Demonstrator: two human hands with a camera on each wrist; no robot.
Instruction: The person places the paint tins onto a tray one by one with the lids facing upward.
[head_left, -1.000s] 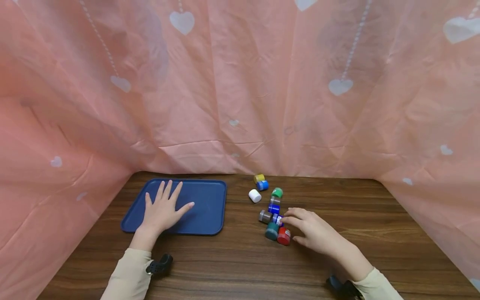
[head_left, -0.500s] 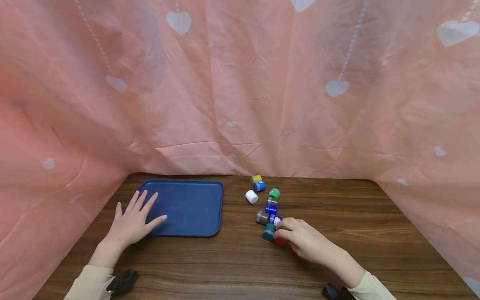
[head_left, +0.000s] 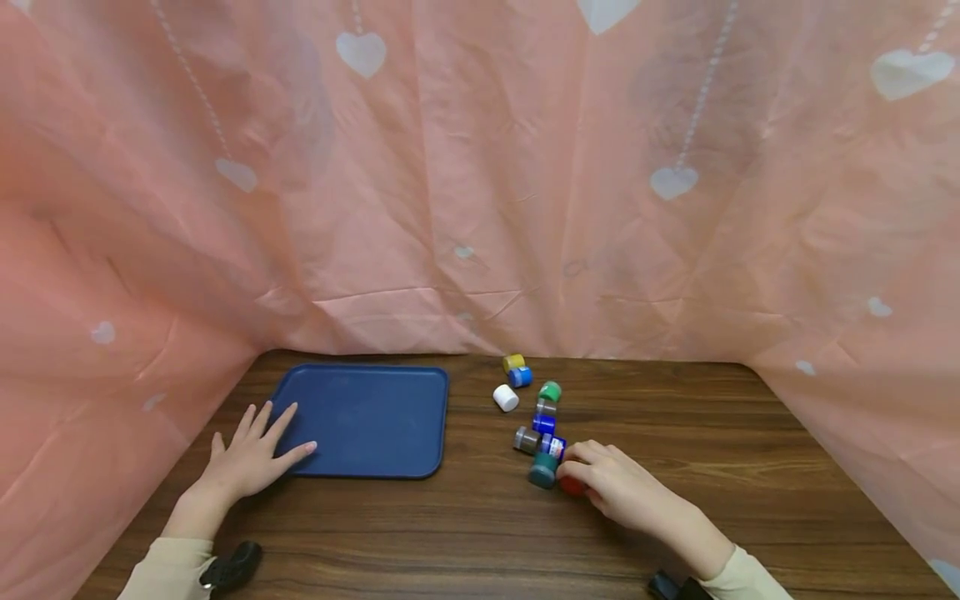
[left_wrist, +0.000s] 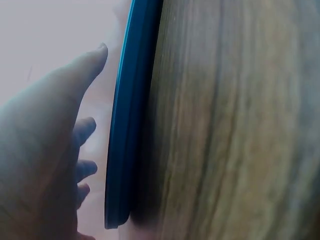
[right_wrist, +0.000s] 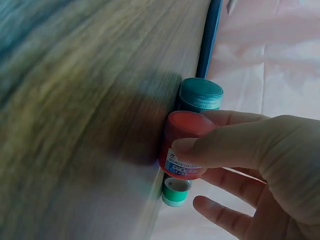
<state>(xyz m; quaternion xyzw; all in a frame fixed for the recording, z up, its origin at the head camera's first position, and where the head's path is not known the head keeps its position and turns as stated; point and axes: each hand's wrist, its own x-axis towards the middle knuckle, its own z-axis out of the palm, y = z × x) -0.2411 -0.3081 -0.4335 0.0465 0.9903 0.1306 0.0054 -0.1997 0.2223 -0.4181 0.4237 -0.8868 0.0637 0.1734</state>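
My right hand (head_left: 618,485) pinches a small red paint jar (right_wrist: 187,126) at the front of a loose group of jars. In the right wrist view the thumb lies on its labelled side, with fingers behind it. A teal jar (head_left: 543,472) stands right beside the red one. Just behind are a blue-and-white labelled jar (head_left: 553,447) and a grey-brown jar (head_left: 527,440). My left hand (head_left: 243,460), fingers spread, is over the front-left corner of a dark blue tray (head_left: 367,425). The left wrist view shows a gap between its thumb and the tray's edge (left_wrist: 127,115).
Farther back lie another blue jar (head_left: 543,424), a grey-brown one (head_left: 547,407) and a green one (head_left: 551,391). A white jar (head_left: 506,398), a bright blue jar (head_left: 521,377) and a yellow jar (head_left: 513,362) lie nearer the tray. A pink curtain (head_left: 480,208) encloses the wooden table (head_left: 450,533).
My right hand has come in from the right and taken hold of the red jar. My left hand has drawn back left and toward me, from over the tray to its front-left corner.
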